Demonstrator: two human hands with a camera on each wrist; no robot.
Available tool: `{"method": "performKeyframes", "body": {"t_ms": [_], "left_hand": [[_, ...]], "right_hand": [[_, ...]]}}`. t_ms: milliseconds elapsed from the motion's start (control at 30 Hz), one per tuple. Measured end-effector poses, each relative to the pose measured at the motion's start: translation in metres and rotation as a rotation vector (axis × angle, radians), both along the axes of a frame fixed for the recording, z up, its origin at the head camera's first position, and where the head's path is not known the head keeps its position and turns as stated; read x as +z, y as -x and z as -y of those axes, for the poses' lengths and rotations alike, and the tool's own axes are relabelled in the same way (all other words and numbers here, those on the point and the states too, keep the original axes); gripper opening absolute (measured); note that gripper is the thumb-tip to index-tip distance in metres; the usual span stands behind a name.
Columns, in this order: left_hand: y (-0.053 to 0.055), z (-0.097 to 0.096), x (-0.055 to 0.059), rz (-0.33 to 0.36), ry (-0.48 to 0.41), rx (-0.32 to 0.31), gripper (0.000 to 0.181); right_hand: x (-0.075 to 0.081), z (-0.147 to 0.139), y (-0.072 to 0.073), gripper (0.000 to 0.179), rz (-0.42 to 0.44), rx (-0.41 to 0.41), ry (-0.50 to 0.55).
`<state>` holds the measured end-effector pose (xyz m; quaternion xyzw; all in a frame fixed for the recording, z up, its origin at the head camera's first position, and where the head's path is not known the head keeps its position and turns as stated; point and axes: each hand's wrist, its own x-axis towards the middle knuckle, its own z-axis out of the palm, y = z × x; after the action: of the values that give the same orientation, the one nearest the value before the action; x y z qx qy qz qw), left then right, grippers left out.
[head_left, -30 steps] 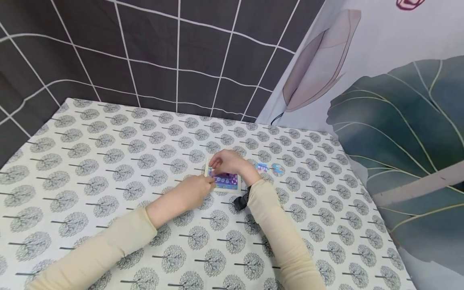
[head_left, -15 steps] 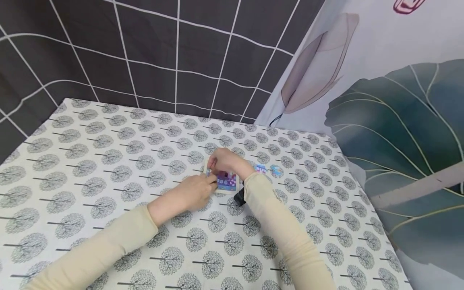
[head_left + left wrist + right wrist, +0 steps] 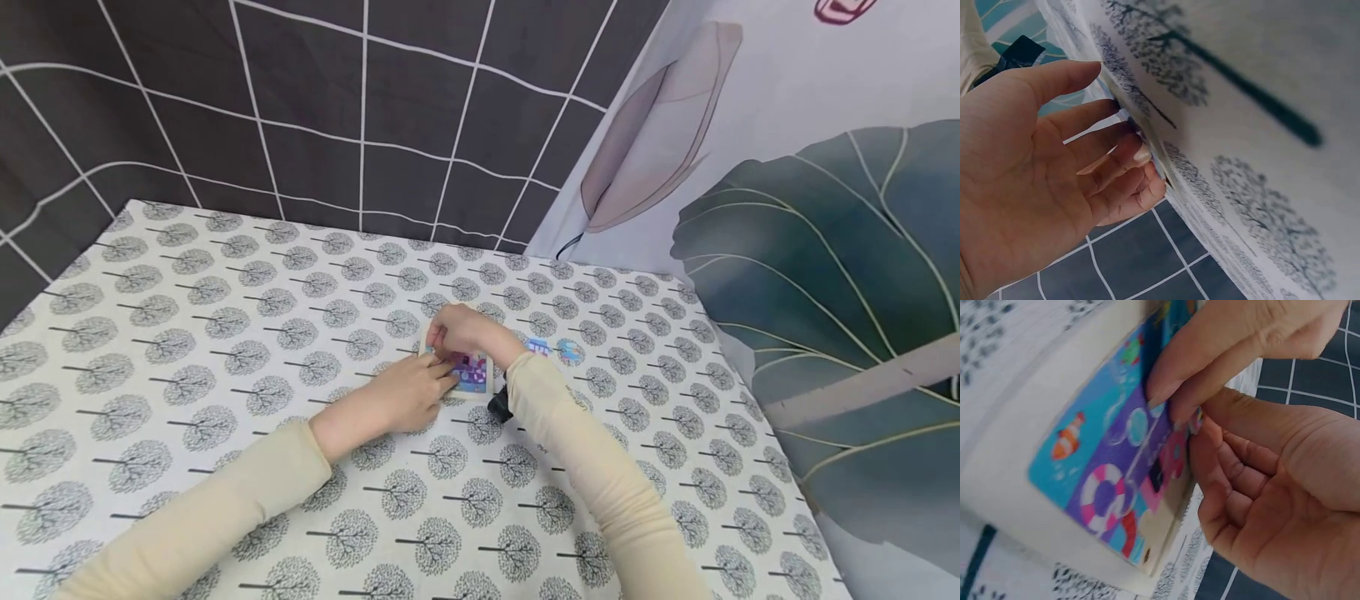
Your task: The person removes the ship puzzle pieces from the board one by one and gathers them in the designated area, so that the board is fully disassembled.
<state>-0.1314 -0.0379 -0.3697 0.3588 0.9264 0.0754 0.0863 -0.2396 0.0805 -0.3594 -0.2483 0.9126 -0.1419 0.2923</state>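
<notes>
A small jigsaw puzzle (image 3: 472, 379) with a purple and blue picture lies on the table in a pale tray (image 3: 1054, 540). In the right wrist view, its picture shows a clownfish (image 3: 1068, 437) and a pink-and-white swim ring (image 3: 1102, 497), and bare tray base shows beside the laid pieces. My left hand (image 3: 412, 390) rests its extended fingertips on the picture. At the tray's far left part, my right hand (image 3: 467, 329) pinches a small puzzle piece (image 3: 1196, 421) between thumb and finger, right at the left fingertips. Most of that piece is hidden by the fingers.
Two loose puzzle pieces, one with blue and purple (image 3: 538, 347) and one light blue (image 3: 571, 351), lie right of the tray. The tree-print tablecloth (image 3: 247, 358) runs back to a dark grid-patterned curtain (image 3: 300, 108). A leaf-print curtain (image 3: 825, 275) hangs at the right.
My left hand has shifted slightly right, its fingers now spread further over the picture. My right hand stays at the tray's far left part.
</notes>
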Motion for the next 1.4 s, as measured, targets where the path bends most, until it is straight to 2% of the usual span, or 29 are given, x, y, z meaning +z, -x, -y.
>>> {"method": "performKeyframes", "body": {"t_ms": [100, 333, 467, 633, 833, 1000, 1167, 1400], "left_hand": [[0.0, 0.003, -0.002, 0.02, 0.006, -0.007, 0.049], [-0.002, 0.012, -0.004, 0.173, 0.014, 0.018, 0.066], [-0.003, 0.016, -0.003, 0.206, -0.007, 0.005, 0.066], [-0.004, 0.015, -0.002, 0.19, 0.01, -0.007, 0.065], [-0.004, 0.013, -0.003, 0.138, 0.039, -0.02, 0.064], [-0.005, 0.011, -0.002, 0.136, 0.044, -0.006, 0.061], [-0.005, 0.011, -0.004, 0.117, 0.051, -0.014, 0.06], [-0.004, 0.01, -0.004, 0.097, 0.035, -0.027, 0.059]], "right_hand": [[-0.003, -0.004, -0.002, 0.017, -0.024, 0.015, 0.047], [-0.019, -0.017, -0.009, 0.018, -0.137, 0.063, 0.207], [-0.022, -0.023, -0.016, 0.02, -0.207, 0.095, 0.306], [-0.021, -0.028, -0.021, 0.025, -0.236, 0.148, 0.362], [-0.02, -0.032, -0.018, 0.027, -0.212, 0.193, 0.39], [-0.024, -0.038, -0.016, 0.032, -0.183, 0.23, 0.395], [-0.028, -0.042, -0.017, 0.034, -0.173, 0.243, 0.424], [-0.032, -0.043, -0.019, 0.03, -0.184, 0.215, 0.459]]}}
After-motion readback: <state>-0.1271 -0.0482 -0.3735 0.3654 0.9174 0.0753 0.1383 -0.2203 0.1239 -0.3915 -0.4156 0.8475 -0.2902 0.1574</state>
